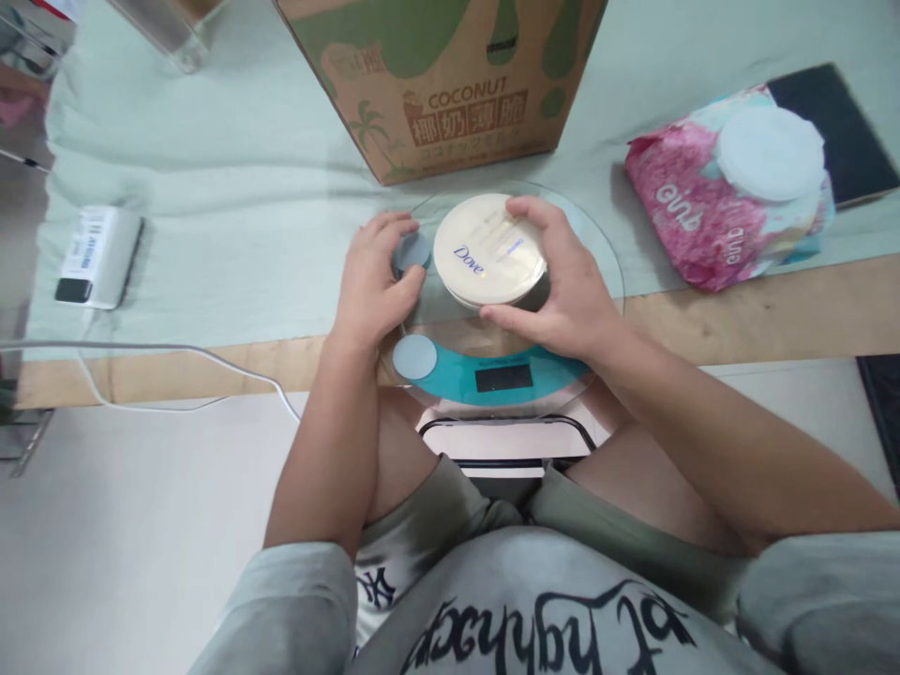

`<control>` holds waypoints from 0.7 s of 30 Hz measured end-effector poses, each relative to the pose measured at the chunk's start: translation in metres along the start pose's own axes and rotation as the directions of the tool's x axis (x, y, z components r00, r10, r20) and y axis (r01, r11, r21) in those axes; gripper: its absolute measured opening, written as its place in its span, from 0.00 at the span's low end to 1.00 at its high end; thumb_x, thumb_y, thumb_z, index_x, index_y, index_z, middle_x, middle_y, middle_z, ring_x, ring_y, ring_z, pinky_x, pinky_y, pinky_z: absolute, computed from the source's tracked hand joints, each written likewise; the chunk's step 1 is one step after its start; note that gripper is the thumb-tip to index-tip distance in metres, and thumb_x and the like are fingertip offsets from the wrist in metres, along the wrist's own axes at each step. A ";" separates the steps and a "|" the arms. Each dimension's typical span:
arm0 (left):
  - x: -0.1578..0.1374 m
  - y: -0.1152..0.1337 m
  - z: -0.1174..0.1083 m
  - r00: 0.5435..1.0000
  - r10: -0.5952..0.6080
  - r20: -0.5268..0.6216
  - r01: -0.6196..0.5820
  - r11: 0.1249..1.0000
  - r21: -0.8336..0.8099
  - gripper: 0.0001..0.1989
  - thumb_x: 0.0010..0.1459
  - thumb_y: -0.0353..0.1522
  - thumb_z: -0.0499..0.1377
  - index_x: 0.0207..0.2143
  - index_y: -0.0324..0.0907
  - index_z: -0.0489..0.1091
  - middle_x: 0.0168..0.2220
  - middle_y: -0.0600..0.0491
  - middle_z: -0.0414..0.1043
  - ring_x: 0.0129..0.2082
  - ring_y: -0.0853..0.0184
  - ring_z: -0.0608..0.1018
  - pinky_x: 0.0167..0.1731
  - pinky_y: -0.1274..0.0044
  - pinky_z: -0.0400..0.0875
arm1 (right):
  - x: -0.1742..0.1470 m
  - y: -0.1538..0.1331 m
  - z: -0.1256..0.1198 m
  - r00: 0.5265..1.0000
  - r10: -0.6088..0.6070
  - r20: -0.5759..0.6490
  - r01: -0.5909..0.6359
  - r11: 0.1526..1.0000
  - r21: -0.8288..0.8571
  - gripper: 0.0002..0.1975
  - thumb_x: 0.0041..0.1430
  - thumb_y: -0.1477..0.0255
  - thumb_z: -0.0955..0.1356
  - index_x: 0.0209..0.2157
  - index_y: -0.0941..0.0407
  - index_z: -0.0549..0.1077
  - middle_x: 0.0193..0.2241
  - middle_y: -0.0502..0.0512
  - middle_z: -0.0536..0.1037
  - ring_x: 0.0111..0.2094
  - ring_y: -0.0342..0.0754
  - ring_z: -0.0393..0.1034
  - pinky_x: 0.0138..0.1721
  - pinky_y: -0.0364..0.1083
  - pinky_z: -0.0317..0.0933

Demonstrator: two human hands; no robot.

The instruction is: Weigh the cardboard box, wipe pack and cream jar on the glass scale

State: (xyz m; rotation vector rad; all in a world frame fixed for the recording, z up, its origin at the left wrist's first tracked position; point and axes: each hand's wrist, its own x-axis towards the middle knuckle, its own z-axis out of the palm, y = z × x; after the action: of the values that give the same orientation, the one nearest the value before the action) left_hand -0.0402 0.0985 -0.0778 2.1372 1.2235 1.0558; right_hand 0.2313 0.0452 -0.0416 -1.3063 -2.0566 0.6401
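Note:
A round cream-coloured Dove tub with blue lettering on its lid is over a round glass scale. My right hand is closed around the tub's right side, thumb at the near edge and fingers at the far edge. I cannot tell whether the tub's base touches the glass. At the scale's left edge, my left hand curls over the rim, with thumb and forefinger either side of a round metal pad. The scale's dark display sits in a turquoise band on the side nearest me.
Behind the scale stands a cardboard coconut box. To the right, a pink wipes pack lies partly over a dark flat box. A white device with a cable is at left. The scale overhangs the table's wooden edge.

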 end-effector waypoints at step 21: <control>0.002 -0.018 -0.020 0.959 -0.113 -0.261 0.131 0.990 0.053 0.54 0.46 0.78 0.30 0.56 0.50 0.59 0.59 0.47 0.71 0.68 0.53 0.72 0.62 0.56 0.77 | 0.027 0.107 -0.036 0.740 0.101 -0.665 0.001 0.988 0.152 0.28 0.59 0.40 0.55 0.40 0.51 0.59 0.27 0.57 0.66 0.27 0.47 0.61 0.28 0.51 0.62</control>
State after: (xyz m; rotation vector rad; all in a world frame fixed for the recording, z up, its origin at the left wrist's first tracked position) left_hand -0.0646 0.1094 -0.0773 1.9894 1.5117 1.2835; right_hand 0.3144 0.1151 -0.0824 -1.2678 -1.3531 0.2579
